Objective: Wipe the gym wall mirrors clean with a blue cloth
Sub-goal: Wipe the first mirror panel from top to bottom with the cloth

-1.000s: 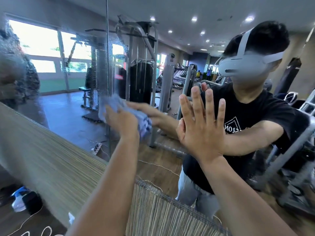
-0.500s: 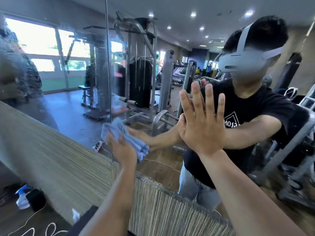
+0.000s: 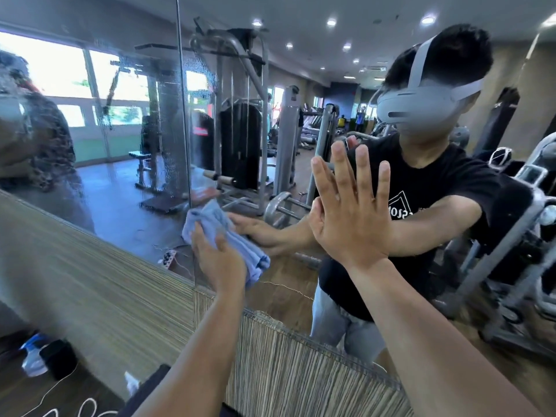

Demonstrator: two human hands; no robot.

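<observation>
Bright and even overall. Takes daylight from the reflected windows (image 3: 45, 70) at the left, blown out almost white, plus small round ceiling lights (image 3: 331, 22) glaring above. Lays a pale blue sheen across the reflected floor (image 3: 114, 206). Shows droplets and streaks clouding the mirror (image 3: 168, 121) beside its seam. Smears heavily at the far left edge. Bows straight lines toward the corners. Renders the right hand (image 3: 352, 218) fairly sharp, the cloth (image 3: 210, 221) slightly soft, shadows faint.

Striped wall panel (image 3: 90, 296), blue-and-white bottle (image 3: 32, 356) beside black box (image 3: 58, 358), reflected weight machine (image 3: 240, 145)
</observation>
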